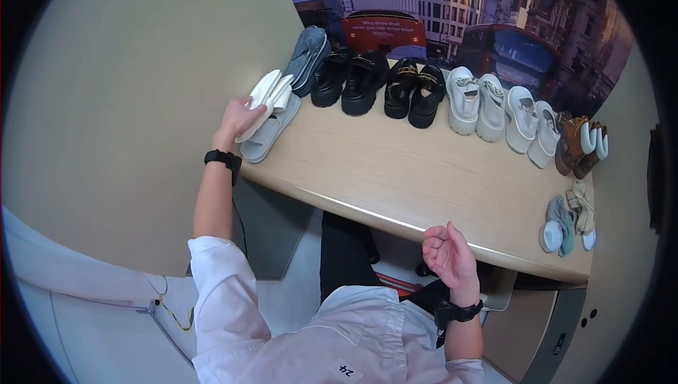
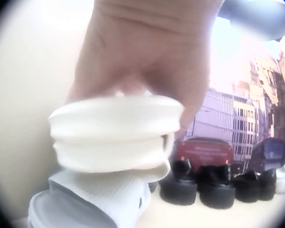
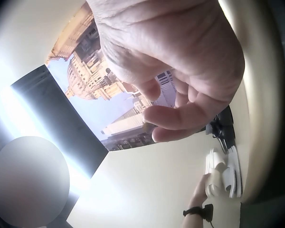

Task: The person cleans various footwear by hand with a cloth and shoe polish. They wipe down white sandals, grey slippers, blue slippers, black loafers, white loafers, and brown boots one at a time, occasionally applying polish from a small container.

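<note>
At the left end of the table my left hand (image 1: 240,117) grips a pair of white slides (image 1: 265,89), thumb and fingers round their ends. In the left wrist view the two thick soles of the white slides (image 2: 116,118) lie one against the other under the palm. Right below them are light grey slides (image 1: 268,138), partly covered by the white ones. Over the table's front edge my right hand (image 1: 452,257) hovers palm up, its fingers loosely bent and holding nothing.
On the table (image 1: 353,161), a row runs along the back: blue-grey slippers (image 1: 308,59), black shoes (image 1: 365,81), black buckled shoes (image 1: 415,91), white sandals (image 1: 477,101), more white sandals (image 1: 532,124) and brown footwear (image 1: 580,144). Cloth-strapped footwear (image 1: 568,218) lies at the right. A wall (image 1: 155,101) borders the left.
</note>
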The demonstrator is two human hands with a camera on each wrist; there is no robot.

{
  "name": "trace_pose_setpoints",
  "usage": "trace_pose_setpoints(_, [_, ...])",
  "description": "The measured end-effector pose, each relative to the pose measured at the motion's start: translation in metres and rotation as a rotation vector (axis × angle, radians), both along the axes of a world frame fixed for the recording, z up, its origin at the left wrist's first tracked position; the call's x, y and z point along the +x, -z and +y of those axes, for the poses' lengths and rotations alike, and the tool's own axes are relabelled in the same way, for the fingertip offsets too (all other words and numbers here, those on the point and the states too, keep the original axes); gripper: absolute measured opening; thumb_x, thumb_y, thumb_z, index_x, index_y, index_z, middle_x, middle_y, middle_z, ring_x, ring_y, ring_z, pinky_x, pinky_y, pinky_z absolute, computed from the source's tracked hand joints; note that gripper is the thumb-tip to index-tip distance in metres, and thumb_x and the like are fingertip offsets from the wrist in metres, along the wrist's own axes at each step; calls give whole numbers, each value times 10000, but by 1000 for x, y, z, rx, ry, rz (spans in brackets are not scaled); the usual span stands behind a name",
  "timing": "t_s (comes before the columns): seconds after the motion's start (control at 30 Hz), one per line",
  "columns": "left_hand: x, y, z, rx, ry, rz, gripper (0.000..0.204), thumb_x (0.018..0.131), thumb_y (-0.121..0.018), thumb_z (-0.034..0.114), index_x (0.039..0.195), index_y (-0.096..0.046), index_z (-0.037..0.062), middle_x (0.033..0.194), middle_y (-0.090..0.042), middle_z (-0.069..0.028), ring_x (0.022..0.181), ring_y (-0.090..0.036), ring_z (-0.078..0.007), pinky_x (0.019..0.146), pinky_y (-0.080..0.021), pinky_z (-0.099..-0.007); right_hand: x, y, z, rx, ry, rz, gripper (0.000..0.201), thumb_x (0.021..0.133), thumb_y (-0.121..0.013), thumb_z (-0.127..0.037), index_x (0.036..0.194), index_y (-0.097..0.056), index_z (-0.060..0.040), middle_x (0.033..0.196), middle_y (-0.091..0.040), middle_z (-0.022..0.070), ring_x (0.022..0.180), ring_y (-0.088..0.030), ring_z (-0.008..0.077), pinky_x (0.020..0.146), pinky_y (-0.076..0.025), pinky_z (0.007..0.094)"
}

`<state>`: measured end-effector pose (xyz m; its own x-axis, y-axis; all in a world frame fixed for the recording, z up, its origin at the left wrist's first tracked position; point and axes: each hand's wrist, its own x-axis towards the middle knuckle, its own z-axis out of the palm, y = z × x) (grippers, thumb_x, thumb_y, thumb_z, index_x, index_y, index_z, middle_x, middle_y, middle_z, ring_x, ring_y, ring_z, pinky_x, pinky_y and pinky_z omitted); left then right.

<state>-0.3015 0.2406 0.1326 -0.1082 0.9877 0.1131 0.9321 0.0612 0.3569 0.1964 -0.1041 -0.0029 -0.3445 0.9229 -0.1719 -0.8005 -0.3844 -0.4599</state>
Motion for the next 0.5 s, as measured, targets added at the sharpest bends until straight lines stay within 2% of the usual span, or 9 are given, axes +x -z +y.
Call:
trace_pose_setpoints(0.03, [5, 5, 1, 69, 0, 37, 742, 901, -827, 394, 1488, -659, -28, 1385, -712, -323, 1300, -698, -435, 1154, -524, -457, 2, 2, -3, 1, 10, -9, 549, 1218, -377, -415, 1258, -702, 26, 968, -775, 168, 715, -721, 194, 482, -437, 226])
trace_pose_setpoints(0.13, [17, 17, -4, 452, 155, 378, 713, 894, -852, 439, 1453, -699, 24, 1409, -693, -300, 1286, -694, -446, 1141, -538, -482, 9, 9, -10, -6, 38, -30, 529, 1219, -383, -398, 1261, -697, 25, 972, -774, 165, 720, -716, 187, 487, -437, 225])
trace_pose_setpoints(0.23, [26, 11, -8, 300, 153, 432, 682, 912, -833, 485, 1449, -704, 85, 1437, -652, -242, 1333, -646, -436, 1094, -548, -547, 13, 16, -13, -26, 55, -30, 506, 1218, -391, -381, 1263, -693, 22, 972, -773, 161, 725, -713, 181, 488, -434, 223])
trace_pose_setpoints(0.33, [41, -2, -20, -18, 65, 475, 609, 946, -804, 426, 1462, -692, 124, 1388, -673, -238, 1280, -675, -427, 1068, -563, -538, 12, 24, -13, -40, 67, -25, 482, 1216, -406, -364, 1263, -693, 20, 969, -772, 154, 721, -705, 174, 488, -429, 221])
trace_pose_setpoints(0.5, [27, 21, -2, 149, 66, 428, 524, 1010, -728, 347, 1484, -656, 137, 1351, -681, -231, 1248, -697, -417, 1002, -599, -524, 4, 31, -11, -80, 41, -61, 432, 1206, -446, -328, 1263, -693, 21, 965, -771, 142, 717, -689, 159, 493, -429, 221])
